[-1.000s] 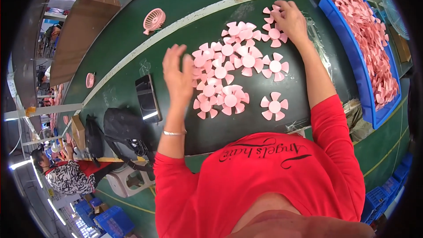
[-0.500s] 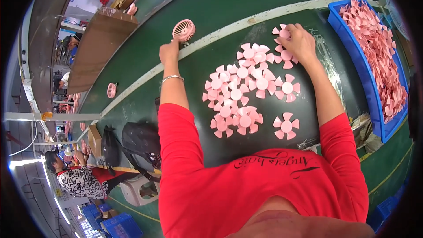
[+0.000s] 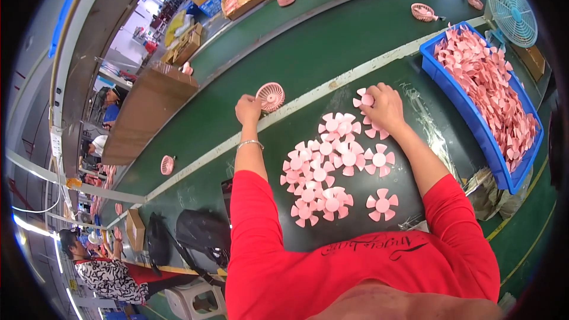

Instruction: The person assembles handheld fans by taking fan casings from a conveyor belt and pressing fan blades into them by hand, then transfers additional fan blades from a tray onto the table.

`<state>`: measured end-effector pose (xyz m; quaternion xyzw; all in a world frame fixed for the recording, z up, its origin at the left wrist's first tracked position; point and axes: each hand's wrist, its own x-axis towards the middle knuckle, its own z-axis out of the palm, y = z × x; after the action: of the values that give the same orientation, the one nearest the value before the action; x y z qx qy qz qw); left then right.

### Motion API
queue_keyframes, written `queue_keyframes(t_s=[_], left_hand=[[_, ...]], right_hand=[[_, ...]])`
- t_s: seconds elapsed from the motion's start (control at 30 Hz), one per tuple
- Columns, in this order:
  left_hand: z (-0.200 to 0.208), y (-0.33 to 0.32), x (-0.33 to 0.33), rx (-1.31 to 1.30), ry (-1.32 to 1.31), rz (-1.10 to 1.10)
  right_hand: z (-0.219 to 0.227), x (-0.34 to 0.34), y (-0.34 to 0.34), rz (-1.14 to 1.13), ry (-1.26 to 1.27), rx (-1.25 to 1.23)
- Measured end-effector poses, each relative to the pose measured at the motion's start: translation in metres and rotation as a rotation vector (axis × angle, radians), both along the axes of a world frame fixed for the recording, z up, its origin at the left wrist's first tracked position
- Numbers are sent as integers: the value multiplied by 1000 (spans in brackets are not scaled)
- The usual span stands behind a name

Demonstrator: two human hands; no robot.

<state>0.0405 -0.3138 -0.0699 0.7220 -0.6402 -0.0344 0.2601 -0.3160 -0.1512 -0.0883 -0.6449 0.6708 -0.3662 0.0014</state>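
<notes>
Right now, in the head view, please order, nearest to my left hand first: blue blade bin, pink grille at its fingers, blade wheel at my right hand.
1. Pink grille, at the left hand.
2. Blade wheel, at the right hand.
3. Blue bin, far right.

A factory assembly workshop: a long green line (image 3: 338, 53) bears pink fan housings (image 3: 422, 12) across the upper frame, a blue bin (image 3: 467, 108) at right brims with matching pink blades (image 3: 486, 98), another person (image 3: 109, 275) is at lower left, and the small, distorted upper left seems to hold cartons (image 3: 250, 5) of parts.
</notes>
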Motion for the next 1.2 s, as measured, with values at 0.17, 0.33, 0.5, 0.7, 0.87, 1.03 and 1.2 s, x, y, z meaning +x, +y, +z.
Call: queue_keyframes(t_s=[0.17,0.33,0.5,0.7,0.87,1.03,1.2], left_hand=[[22,15,-21,66,650,38],[21,63,20,282,1674,-168],[34,171,-17,277,2006,-204],[30,235,-30,128,1902,-162],[33,241,-56,-130,1926,-220],[43,262,-87,-68,1536,-518],[33,266,-91,-148,1228,-397]], right_hand=[[-1,-13,-2,49,-245,-30],[2,25,-20,273,-509,37],[1,64,-21,616,-625,291],[27,85,5,665,-564,149],[84,98,38,703,-246,-261],[91,111,66,745,60,-515],[85,120,74,816,121,-479]])
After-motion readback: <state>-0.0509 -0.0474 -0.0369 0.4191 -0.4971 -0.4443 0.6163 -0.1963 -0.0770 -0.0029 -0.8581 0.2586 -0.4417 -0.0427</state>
